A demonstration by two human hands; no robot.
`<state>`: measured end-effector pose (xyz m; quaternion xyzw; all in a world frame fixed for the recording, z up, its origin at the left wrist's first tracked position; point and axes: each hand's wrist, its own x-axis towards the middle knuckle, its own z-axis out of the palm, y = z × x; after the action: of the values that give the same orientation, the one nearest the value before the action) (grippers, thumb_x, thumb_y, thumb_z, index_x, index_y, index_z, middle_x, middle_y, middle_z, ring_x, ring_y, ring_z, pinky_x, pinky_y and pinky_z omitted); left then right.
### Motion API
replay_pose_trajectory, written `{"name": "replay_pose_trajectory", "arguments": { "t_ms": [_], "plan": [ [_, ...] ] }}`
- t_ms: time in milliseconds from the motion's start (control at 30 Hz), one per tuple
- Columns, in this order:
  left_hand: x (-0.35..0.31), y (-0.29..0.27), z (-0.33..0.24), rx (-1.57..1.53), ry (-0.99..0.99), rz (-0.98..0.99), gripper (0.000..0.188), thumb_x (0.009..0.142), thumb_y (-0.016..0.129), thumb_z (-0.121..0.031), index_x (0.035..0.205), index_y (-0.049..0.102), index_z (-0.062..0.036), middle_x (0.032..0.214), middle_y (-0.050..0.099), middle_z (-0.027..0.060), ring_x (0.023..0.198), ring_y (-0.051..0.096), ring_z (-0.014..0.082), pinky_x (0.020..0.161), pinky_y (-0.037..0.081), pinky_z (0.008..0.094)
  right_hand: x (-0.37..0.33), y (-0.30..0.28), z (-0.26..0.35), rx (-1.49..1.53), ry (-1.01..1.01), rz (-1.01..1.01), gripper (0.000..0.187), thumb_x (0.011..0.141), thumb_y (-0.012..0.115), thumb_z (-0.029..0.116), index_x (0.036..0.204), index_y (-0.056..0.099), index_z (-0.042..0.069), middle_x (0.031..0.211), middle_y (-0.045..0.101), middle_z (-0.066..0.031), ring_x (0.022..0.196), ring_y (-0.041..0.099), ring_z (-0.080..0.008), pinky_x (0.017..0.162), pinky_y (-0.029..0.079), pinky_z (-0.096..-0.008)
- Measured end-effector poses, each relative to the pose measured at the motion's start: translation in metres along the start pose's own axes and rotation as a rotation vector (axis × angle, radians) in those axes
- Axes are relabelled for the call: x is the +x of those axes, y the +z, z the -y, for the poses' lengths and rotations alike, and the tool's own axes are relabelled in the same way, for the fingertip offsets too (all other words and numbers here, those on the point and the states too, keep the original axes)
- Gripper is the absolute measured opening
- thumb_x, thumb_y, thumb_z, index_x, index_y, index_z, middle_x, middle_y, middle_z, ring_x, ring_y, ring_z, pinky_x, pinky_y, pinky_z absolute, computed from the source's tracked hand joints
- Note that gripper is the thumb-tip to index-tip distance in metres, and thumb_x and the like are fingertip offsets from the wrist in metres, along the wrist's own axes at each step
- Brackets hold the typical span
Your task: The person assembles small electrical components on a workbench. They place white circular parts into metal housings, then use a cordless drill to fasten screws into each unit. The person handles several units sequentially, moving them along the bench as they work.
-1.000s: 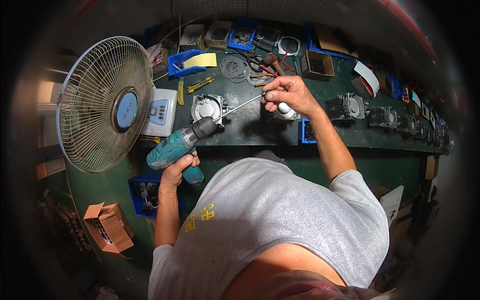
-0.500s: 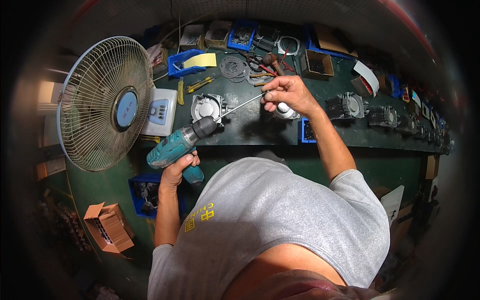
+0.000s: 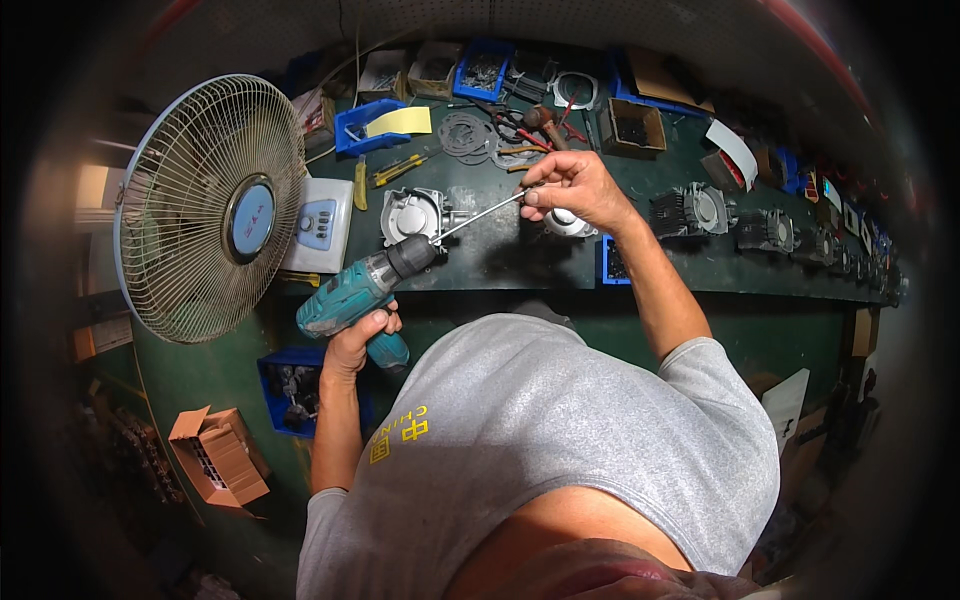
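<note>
My left hand (image 3: 362, 338) is wrapped round the grip of a teal and black cordless drill (image 3: 350, 295). From its chuck a long thin driver bit (image 3: 480, 216) points up and to the right. At the bit's far end my right hand (image 3: 580, 188) is pinched, thumb against fingers; whatever small piece sits there is too hidden to name. Behind the chuck, on the green workbench (image 3: 480, 265), lies a silvery metal motor housing (image 3: 412, 215). Below my right hand is another metal part with a round white top (image 3: 568, 222), partly covered by the hand.
A large caged fan (image 3: 215, 210) stands at the left. Flat grey gaskets (image 3: 466, 138), yellow-handled screwdrivers (image 3: 398, 170), a hammer (image 3: 543, 120) and blue bins (image 3: 485, 70) lie farther back. Finned housings (image 3: 692, 210) line up to the right. A small blue tray (image 3: 614, 260) sits at the front edge.
The drill and my left hand have shifted very slightly right. My right hand's fingers have moved a little left at the bit's end, still pinched.
</note>
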<state>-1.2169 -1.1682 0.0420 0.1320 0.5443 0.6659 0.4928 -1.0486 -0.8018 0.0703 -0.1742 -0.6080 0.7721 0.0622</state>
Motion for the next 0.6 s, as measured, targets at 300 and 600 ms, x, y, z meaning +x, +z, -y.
{"name": "replay_pose_trajectory", "arguments": {
  "t_ms": [300,600],
  "plan": [
    [-0.0010,0.0002,0.0043,-0.009,0.013,-0.011,0.037,0.082,0.077,-0.023,0.105,0.065,0.0037,0.077,0.063,0.0079,0.071,0.062,0.0190,0.073,0.053,0.0364,-0.0010,-0.0010,-0.0058,0.029,-0.001,-0.006,0.022,0.089,0.073,-0.002,0.108,0.064,-0.008,0.089,0.073,-0.0162,0.081,0.076,-0.0234,0.070,0.065,-0.0325],
    [-0.0026,0.0034,0.0035,-0.021,0.004,-0.011,0.038,0.082,0.076,-0.023,0.106,0.064,0.0037,0.077,0.062,0.0080,0.072,0.061,0.0192,0.075,0.052,0.0367,-0.0054,-0.0006,-0.0062,0.066,-0.012,-0.010,0.024,0.091,0.068,-0.003,0.113,0.064,-0.010,0.092,0.073,-0.0204,0.083,0.076,-0.0254,0.074,0.065,-0.0335]
  ]
}}
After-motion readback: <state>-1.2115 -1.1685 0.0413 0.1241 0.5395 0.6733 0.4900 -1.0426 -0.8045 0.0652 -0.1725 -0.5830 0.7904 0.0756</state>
